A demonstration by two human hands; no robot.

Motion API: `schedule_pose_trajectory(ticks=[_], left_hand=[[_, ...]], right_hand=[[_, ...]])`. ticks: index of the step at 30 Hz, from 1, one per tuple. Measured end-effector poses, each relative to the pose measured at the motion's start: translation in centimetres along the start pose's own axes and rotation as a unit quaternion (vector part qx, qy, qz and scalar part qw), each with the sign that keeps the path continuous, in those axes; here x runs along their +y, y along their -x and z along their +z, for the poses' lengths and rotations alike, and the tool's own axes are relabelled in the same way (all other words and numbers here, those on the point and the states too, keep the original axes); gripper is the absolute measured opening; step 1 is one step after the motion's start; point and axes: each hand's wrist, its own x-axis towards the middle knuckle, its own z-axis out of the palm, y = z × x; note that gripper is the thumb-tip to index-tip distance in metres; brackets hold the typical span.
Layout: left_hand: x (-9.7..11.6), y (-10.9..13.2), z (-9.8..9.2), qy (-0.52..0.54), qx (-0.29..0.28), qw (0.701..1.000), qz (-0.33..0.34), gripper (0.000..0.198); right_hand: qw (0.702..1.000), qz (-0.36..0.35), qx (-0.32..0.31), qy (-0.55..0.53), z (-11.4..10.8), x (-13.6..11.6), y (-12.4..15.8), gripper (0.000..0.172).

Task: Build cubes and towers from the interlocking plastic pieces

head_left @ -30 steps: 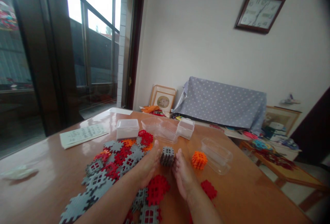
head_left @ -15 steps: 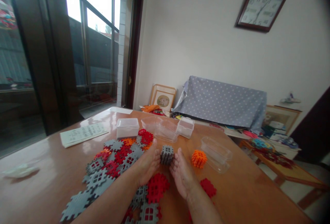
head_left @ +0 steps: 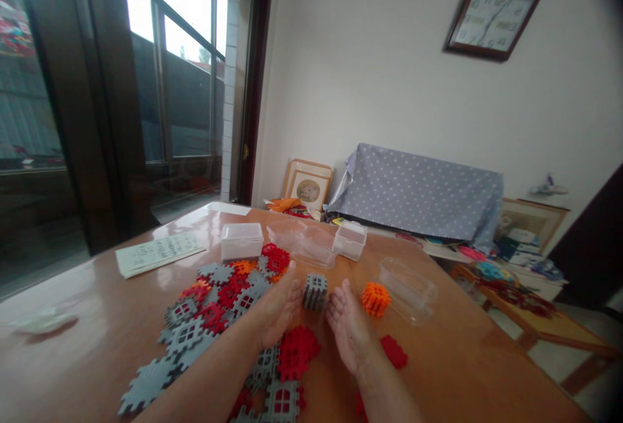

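A stack of grey window-patterned interlocking tiles stands on the table between my two hands. My left hand is beside its left side, fingers stretched out, palm turned inward. On the other side, my right hand is also open, a small gap showing between its fingers and the stack. To the right sits an orange stack of interlocking tiles. Loose grey tiles and red tiles spread under and around my left forearm. One red tile lies beside my right forearm, which partly covers others.
Clear plastic containers stand at the back: a lidded box, a smaller box and open trays. Another clear tray is at the right. Paper sheets and a crumpled white item lie on the wooden table.
My right hand has shifted slightly right, away from the grey stack. My left hand has hardly moved, and the stack stays in place.
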Motion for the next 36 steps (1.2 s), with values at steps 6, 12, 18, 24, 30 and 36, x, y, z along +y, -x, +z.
schedule_pose_trajectory(ticks=[6,12,18,24,30,36], left_hand=[[1.4,0.8,-1.2,0.036,0.054,0.995,0.070,0.088],[3.3,1.8,-3.2,0.067,0.129,0.975,0.166,0.066],[4.2,1.9,-4.9,0.062,0.229,0.940,0.244,0.047],[3.9,1.9,-5.3,-0.044,0.235,0.934,0.266,0.043],[3.3,2.6,-3.9,-0.191,0.204,0.929,0.242,0.038],[2.6,2.8,-3.1,-0.316,0.101,0.916,0.224,0.024]], right_hand=[[0.992,-0.111,0.053,0.007,-1.2,0.0,-0.4,0.067],[0.975,-0.205,0.063,0.061,-1.1,-0.4,0.2,0.047],[0.953,-0.247,0.051,0.170,-0.6,-0.8,1.3,0.041],[0.922,-0.218,-0.039,0.317,-0.3,0.6,1.6,0.045],[0.888,-0.245,-0.078,0.381,0.1,0.2,2.5,0.044],[0.915,-0.230,-0.012,0.332,-1.1,-1.9,2.3,0.044]])
